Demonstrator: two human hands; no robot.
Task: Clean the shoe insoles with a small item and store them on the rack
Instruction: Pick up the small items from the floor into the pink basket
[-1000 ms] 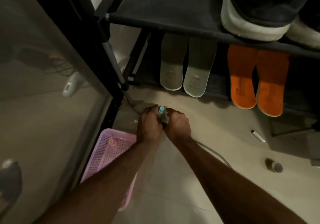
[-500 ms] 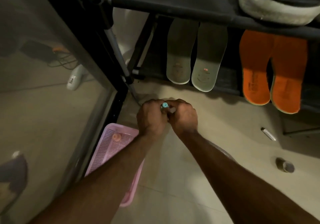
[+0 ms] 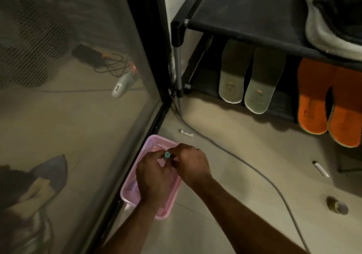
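Both hands meet over a pink mesh basket (image 3: 127,192) on the floor beside a glass door. My left hand (image 3: 154,177) and my right hand (image 3: 191,164) together pinch a small item with a teal tip (image 3: 167,155) between their fingertips. On the lower shelf of the black shoe rack (image 3: 244,31) lie two grey insoles (image 3: 242,79) side by side, heels toward me. Two orange insoles (image 3: 329,104) lie to their right, overhanging the shelf edge. Most of the small item is hidden by my fingers.
A grey cable (image 3: 244,167) runs across the tiled floor from the rack leg. A small white tube (image 3: 186,133) lies near the basket, a lighter-like stick (image 3: 321,168) and a tape roll (image 3: 338,207) at right. A dark shoe with white sole (image 3: 329,30) sits on the upper shelf.
Both hands have moved back toward me and left with the small item, from the floor near the rack to above the pink basket. The view has shifted, showing a white tube on the floor.
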